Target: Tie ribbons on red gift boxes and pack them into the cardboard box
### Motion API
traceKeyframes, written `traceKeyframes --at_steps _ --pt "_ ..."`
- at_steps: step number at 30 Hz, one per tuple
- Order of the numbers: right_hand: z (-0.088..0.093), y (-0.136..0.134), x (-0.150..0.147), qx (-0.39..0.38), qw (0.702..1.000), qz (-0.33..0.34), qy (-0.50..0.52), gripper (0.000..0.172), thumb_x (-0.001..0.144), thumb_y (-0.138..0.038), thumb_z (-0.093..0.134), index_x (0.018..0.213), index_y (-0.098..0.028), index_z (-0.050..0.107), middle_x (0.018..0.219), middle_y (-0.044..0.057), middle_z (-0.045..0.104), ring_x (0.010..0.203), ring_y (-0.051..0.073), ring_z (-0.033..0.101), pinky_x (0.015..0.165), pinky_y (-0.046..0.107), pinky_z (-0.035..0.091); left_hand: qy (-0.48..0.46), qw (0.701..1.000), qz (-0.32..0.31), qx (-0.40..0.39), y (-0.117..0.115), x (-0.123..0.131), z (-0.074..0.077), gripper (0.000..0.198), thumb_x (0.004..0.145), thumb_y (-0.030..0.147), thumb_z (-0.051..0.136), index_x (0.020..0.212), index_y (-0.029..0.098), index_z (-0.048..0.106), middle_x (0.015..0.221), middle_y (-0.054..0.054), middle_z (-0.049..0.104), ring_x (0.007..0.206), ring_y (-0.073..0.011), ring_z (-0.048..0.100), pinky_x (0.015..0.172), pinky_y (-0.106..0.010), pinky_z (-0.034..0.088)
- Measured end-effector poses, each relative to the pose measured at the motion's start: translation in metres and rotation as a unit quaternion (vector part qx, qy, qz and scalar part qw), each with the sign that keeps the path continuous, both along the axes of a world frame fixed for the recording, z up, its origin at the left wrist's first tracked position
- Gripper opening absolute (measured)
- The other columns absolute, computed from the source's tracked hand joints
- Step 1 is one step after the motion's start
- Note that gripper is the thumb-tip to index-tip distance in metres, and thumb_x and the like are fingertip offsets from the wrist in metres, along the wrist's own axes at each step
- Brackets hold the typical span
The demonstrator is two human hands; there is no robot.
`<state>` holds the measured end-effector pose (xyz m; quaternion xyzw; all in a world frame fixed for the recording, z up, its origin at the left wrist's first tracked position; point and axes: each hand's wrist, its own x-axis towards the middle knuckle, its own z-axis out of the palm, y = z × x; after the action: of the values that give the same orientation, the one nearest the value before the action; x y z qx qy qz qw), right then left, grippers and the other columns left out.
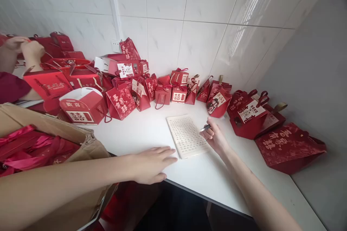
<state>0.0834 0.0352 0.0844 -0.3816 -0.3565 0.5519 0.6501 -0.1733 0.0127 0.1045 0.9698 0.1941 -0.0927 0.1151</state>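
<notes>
A notebook (187,135) with rows of handwriting lies on the white table (206,180). My left hand (153,165) rests flat near the table's front edge, just left of the notebook, its fingers apart and nothing in it. Over the right side of the page, my right hand (215,135) is closed round a pen (205,128), whose metallic end points left. Whether the pen touches the paper I cannot tell.
Several red gift boxes (120,101) line the wall, with more red boxes (290,148) at the right. A cardboard box (89,148) of red ribboned items stands at the left front. Another person's hands (32,50) are at the far left.
</notes>
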Motion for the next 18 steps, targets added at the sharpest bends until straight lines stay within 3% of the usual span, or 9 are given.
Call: traceKeyframes --at_steps 3,6,9,12,15,18 --pt "-0.006 -0.002 -0.006 0.012 0.995 -0.013 -0.099 0.05 0.069 -0.05 0.069 0.057 -0.022 0.03 0.034 -0.012 0.03 0.031 0.006 0.031 0.048 0.023 0.041 -0.002 1.0 -0.005 -0.001 -0.001 0.001 0.001 0.053 0.085 0.03 0.048 0.134 0.012 0.038 0.143 -0.019 0.03 0.133 -0.0319 0.026 0.107 -0.044 0.027" --pt "-0.01 -0.008 -0.013 0.039 0.965 -0.025 -0.257 0.042 0.078 -0.059 0.055 0.069 -0.023 0.035 0.045 -0.006 0.049 0.046 0.014 0.052 0.056 0.027 0.044 -0.005 1.0 -0.008 -0.003 -0.001 0.001 0.001 0.052 0.085 0.03 0.049 0.133 0.011 0.039 0.142 -0.019 0.031 0.132 -0.0328 0.027 0.107 -0.044 0.028" --pt "-0.012 -0.015 -0.018 0.086 0.894 -0.007 -0.439 0.036 0.087 -0.058 0.04 0.089 -0.023 0.045 0.072 0.003 0.064 0.07 0.02 0.06 0.067 0.032 0.045 -0.008 1.0 -0.006 -0.001 0.0 0.002 0.0 0.053 0.084 0.03 0.051 0.132 0.011 0.04 0.142 -0.019 0.032 0.131 -0.0331 0.029 0.106 -0.045 0.029" --pt "-0.011 -0.018 -0.019 0.128 0.831 0.028 -0.541 0.035 0.092 -0.049 0.03 0.098 -0.022 0.05 0.091 0.007 0.064 0.08 0.022 0.06 0.071 0.033 0.046 -0.011 1.0 -0.011 0.005 0.0 0.002 -0.001 0.053 0.084 0.031 0.051 0.133 0.011 0.039 0.142 -0.02 0.032 0.131 -0.0331 0.029 0.106 -0.044 0.029" --pt "-0.008 -0.015 -0.01 0.156 0.781 0.033 -0.604 0.026 0.091 -0.041 0.035 0.094 -0.022 0.052 0.099 0.009 0.063 0.088 0.022 0.06 0.079 0.036 0.045 -0.012 1.0 -0.016 0.009 0.001 0.002 -0.002 0.054 0.084 0.032 0.051 0.132 0.011 0.039 0.143 -0.019 0.031 0.132 -0.0328 0.028 0.107 -0.043 0.027" --pt "-0.004 -0.009 0.005 0.157 0.733 0.07 -0.659 0.021 0.085 -0.038 0.049 0.097 -0.021 0.05 0.118 0.013 0.057 0.107 0.026 0.054 0.093 0.042 0.039 -0.014 1.0 -0.017 0.003 0.002 0.001 -0.005 0.054 0.084 0.031 0.051 0.133 0.012 0.038 0.143 -0.018 0.03 0.132 -0.0325 0.027 0.107 -0.044 0.027"
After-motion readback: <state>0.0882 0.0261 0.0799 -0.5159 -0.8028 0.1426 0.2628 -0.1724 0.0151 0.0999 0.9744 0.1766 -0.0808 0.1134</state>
